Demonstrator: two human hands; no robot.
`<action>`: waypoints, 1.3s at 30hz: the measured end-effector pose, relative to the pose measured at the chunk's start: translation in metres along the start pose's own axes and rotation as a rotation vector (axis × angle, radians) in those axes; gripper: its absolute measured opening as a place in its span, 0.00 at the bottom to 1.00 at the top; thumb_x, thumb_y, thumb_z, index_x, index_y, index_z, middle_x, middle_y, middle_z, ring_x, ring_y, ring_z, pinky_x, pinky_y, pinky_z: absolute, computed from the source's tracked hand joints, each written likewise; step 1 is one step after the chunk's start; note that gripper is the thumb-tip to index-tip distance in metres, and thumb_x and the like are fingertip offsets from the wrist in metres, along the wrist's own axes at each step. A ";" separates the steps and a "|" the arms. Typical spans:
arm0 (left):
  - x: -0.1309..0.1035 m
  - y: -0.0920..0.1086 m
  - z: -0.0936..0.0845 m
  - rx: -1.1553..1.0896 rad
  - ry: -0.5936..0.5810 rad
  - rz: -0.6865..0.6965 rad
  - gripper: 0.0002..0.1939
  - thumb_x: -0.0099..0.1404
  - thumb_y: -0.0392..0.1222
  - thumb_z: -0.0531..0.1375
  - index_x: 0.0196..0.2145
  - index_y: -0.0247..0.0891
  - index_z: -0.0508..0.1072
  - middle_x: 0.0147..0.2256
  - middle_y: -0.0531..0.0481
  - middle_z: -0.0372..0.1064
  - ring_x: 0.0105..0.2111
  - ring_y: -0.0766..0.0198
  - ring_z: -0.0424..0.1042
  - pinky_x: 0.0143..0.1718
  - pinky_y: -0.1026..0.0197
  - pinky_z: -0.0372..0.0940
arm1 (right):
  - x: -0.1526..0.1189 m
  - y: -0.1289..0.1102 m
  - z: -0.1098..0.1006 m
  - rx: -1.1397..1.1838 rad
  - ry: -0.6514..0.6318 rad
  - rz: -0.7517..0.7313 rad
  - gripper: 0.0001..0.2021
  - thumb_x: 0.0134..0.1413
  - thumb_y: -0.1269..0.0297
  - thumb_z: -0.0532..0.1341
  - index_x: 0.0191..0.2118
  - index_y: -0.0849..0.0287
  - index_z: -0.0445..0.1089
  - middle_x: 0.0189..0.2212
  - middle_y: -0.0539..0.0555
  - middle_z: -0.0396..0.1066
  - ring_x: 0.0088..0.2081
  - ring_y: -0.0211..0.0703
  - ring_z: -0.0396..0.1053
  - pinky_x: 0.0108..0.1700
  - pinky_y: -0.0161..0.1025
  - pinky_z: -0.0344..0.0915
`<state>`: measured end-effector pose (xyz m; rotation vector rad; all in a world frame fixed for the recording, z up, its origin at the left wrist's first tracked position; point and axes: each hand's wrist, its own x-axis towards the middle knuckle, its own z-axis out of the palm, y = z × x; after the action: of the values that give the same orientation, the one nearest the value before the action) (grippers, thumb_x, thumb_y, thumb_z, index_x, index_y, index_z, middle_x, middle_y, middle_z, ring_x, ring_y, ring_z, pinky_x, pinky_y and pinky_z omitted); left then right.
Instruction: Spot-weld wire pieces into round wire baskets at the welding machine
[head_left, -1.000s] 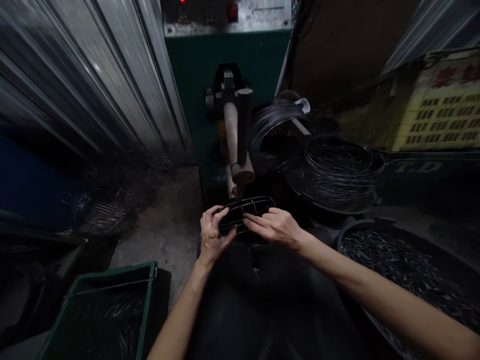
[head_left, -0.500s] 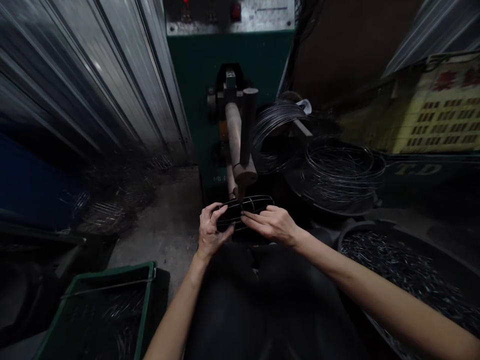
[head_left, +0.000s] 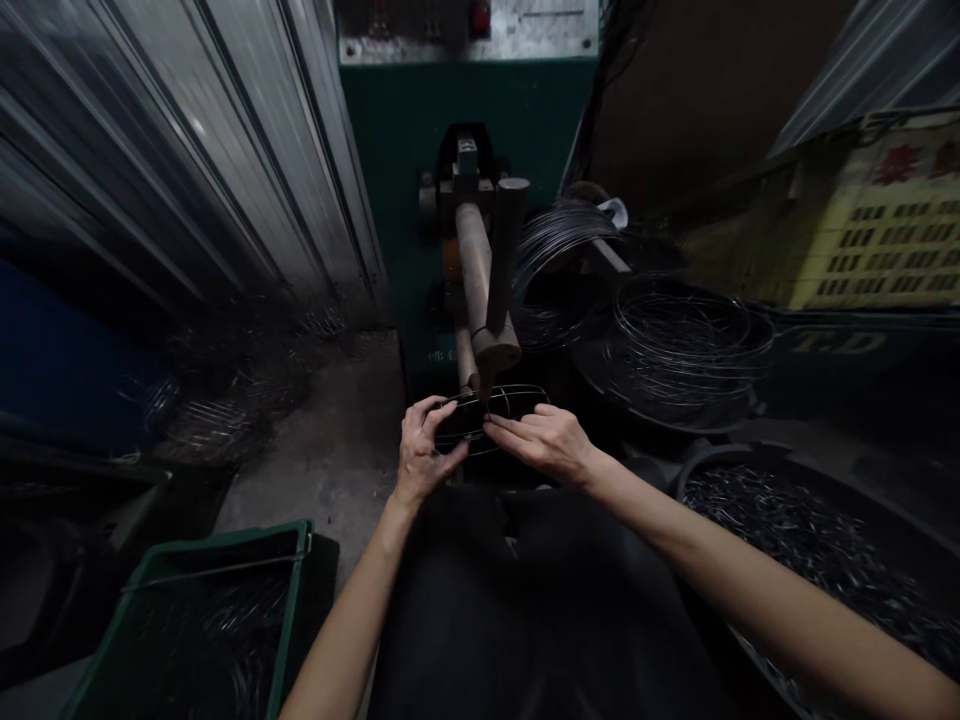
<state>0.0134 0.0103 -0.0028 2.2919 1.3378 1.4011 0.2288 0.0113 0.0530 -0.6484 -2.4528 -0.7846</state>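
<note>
In the head view, we see "T.D" on the dark panel [head_left: 787, 345] right of the green machine [head_left: 375, 130], below a yellow crate [head_left: 814, 285] with red characters we cannot make out. Faint white marks low on the machine are too small to read. We have the round wire frame [head_left: 525, 387] just below the machine's arm [head_left: 474, 250], its long axis running left to right. Our left hand [head_left: 424, 455] grasps its left side; our right hand [head_left: 551, 442] grasps its right side, forefinger pointing inward.
</note>
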 end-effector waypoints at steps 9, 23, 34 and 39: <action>0.002 -0.007 -0.011 -0.041 -0.090 0.022 0.27 0.56 0.41 0.65 0.52 0.42 0.63 0.51 0.42 0.63 0.52 0.53 0.65 0.52 0.46 0.63 | -0.002 -0.002 0.010 0.010 0.015 0.032 0.10 0.58 0.74 0.56 0.41 0.57 0.73 0.42 0.48 0.76 0.23 0.29 0.62 0.29 0.35 0.52; -0.025 -0.014 -0.015 -0.247 -0.197 -0.067 0.36 0.55 0.36 0.64 0.59 0.43 0.54 0.50 0.44 0.64 0.51 0.58 0.68 0.54 0.50 0.64 | -0.253 -0.033 -0.084 -0.020 -0.804 1.482 0.17 0.54 0.58 0.56 0.45 0.59 0.73 0.37 0.60 0.76 0.33 0.52 0.74 0.29 0.41 0.66; -0.059 0.034 0.005 -0.269 -0.483 -0.100 0.27 0.56 0.35 0.61 0.53 0.41 0.61 0.51 0.44 0.64 0.52 0.56 0.66 0.56 0.50 0.62 | -0.337 -0.083 -0.084 0.312 -0.949 1.786 0.09 0.47 0.58 0.60 0.30 0.56 0.73 0.33 0.54 0.76 0.37 0.47 0.73 0.39 0.38 0.66; -0.060 0.036 0.008 -0.211 -0.463 -0.065 0.30 0.57 0.37 0.62 0.57 0.42 0.58 0.54 0.42 0.58 0.56 0.54 0.61 0.57 0.47 0.59 | -0.339 -0.077 -0.105 0.136 -0.818 1.887 0.13 0.48 0.53 0.57 0.27 0.58 0.68 0.28 0.59 0.74 0.34 0.53 0.72 0.37 0.47 0.66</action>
<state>0.0312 -0.0533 -0.0278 2.2216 1.0546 0.8651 0.4788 -0.2077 -0.0944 -2.7587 -1.1315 0.5239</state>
